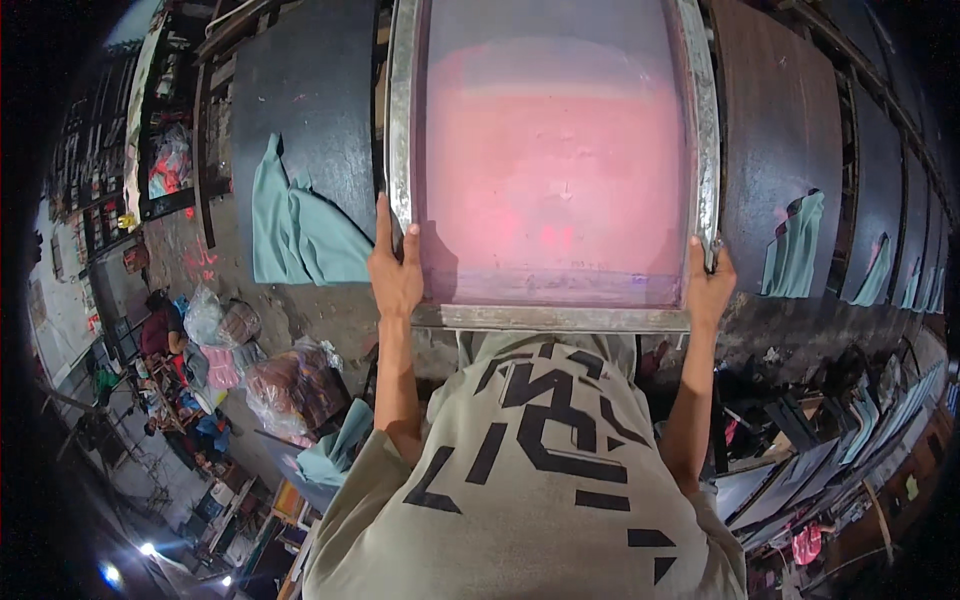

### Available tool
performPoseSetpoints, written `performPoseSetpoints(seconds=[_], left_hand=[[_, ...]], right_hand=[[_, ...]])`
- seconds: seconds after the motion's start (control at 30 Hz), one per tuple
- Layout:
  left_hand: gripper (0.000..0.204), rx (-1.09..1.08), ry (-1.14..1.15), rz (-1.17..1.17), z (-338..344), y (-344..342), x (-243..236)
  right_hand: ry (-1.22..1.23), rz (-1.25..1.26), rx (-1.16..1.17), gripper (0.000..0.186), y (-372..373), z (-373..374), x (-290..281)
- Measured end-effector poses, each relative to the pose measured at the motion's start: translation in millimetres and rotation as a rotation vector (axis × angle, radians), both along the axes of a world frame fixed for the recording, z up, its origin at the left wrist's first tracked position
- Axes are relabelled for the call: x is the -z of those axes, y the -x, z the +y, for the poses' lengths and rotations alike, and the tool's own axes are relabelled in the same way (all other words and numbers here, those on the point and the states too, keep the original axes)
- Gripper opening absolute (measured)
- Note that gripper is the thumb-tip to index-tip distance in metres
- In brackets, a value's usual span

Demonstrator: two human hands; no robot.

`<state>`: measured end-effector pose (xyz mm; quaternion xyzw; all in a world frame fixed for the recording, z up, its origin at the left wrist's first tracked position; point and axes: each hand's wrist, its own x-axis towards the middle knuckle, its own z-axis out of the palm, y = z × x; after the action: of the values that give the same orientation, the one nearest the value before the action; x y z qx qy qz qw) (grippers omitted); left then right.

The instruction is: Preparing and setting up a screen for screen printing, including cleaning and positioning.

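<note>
A large screen-printing frame (565, 318) with metal-looking side bars and a pink-stained mesh (560, 170) lies before me, its far end cut off by the view's upper edge. My left hand (397, 277) grips the near part of its left bar, thumb on top and forefinger along the outer side. On the right bar, at about the same height, my right hand (711, 287) is closed in a matching grip. Whatever lies beneath the mesh is hidden.
Dark flat boards stand in a row on both sides. Pale green cloth pieces hang over the near edges of the left board (300, 70) and right board (780, 120). Plastic-wrapped bundles (295, 385) sit at lower left, and a seated person (162, 325) is beyond them.
</note>
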<state>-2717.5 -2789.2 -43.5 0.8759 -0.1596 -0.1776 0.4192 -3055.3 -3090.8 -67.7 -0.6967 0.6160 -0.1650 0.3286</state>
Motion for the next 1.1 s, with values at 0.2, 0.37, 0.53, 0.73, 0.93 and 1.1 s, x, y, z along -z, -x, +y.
performPoseSetpoints(seconds=[0.2, 0.37, 0.53, 0.73, 0.93, 1.1], left_hand=[[0.073, 0.063, -0.049, -0.079, -12, -5, 28], [0.074, 0.099, 0.007, -0.153, -3, -3, 42], [0.068, 0.081, -0.017, -0.245, -6, 1, 51], [0.047, 0.223, -0.048, -0.64, -6, 17, 43], [0.04, 0.898, -0.107, -0.466, -23, 44, 30], [0.042, 0.979, -0.126, -0.413, -31, 49, 30]], right_hand=[[0.05, -0.039, -0.006, 0.058, -15, 6, 14], [0.052, -0.068, -0.016, 0.056, -9, 6, 27], [0.104, -0.072, -0.047, 0.057, -7, 4, 31], [0.363, 0.144, -0.136, 0.048, -15, 3, 29], [0.647, -0.011, -0.476, 0.029, -36, 23, 15], [0.347, -0.036, -0.857, 0.027, -68, 67, 14]])
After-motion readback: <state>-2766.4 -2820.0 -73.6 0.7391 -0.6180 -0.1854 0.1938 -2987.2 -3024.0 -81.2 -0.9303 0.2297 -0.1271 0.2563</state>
